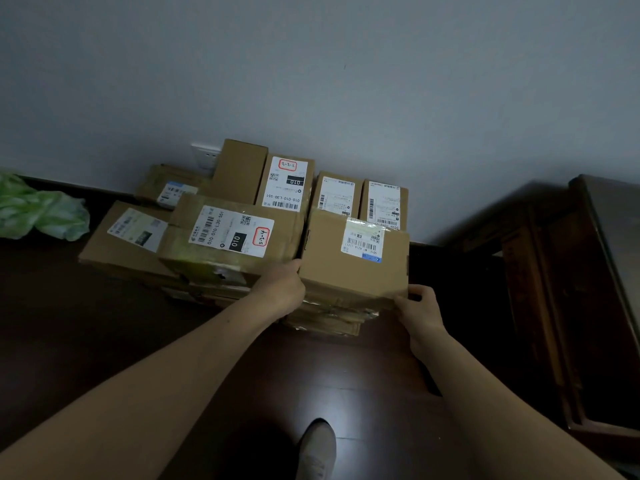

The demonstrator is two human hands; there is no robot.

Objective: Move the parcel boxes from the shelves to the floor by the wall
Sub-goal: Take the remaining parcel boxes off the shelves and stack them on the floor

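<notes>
Your shoe (317, 448) points forward on the dark wood floor (104, 323), both bare forearms reaching past it. Left hand (280, 289) clasps the near left corner of the front-right box (353, 261), thumb up at the top edge, fingers tucked into the gap beside the neighbouring box and out of sight. Right hand (417, 308) pinches the near right corner, fingers curled round the edge. Front-right box sits on top of a short stack of thinner cartons (329, 317), label up, level, part of the cluster on the floor against the grey wall (346, 81). Just left, touching or nearly so, lies a larger box marked 3-2-4 (228, 237), overlapping a flatter box (128, 237) further left. Behind them, a back row of boxes (287, 183) stands against the wall, labels facing you. Wall socket (204, 159) shows partly hidden behind that row. Green plastic bag (41, 211) lies crumpled on the floor far left. Dark wooden furniture (588, 289) stands at the right, well apart from the boxes.
</notes>
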